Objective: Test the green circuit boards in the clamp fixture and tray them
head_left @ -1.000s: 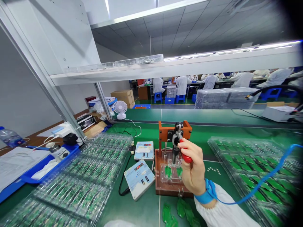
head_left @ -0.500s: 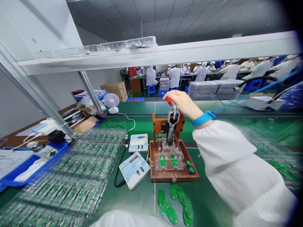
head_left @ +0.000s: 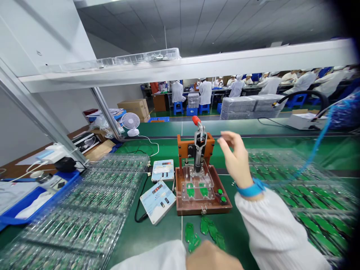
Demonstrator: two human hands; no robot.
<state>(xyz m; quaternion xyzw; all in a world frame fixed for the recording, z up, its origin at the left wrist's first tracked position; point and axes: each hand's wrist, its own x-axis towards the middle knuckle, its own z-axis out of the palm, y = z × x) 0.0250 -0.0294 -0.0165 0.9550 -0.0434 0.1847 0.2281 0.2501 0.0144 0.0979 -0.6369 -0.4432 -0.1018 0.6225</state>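
Note:
A brown test fixture [head_left: 202, 210] stands on the green bench, its red-tipped toggle clamp [head_left: 199, 142] upright. Two green boards [head_left: 203, 189] lie under its clear plate. My right hand [head_left: 235, 157], with a blue wrist strap [head_left: 251, 188], is raised just right of the fixture, fingers apart and touching nothing. Blurred at the bottom edge, my left hand [head_left: 212, 258] is over the near end of the loose green boards [head_left: 213, 232]; its fingers are hidden. Two white counter boxes [head_left: 158, 202] sit left of the fixture.
Clear trays of boards lie at left [head_left: 92, 195] and right [head_left: 298, 187]. A small fan [head_left: 131, 123] and a blue bin [head_left: 36, 198] stand at left. A white shelf beam [head_left: 197, 66] crosses above. People in white sit far behind.
My right hand has let go of the red clamp handle and moved down and right. My left hand has come into view at the bottom, over the loose boards.

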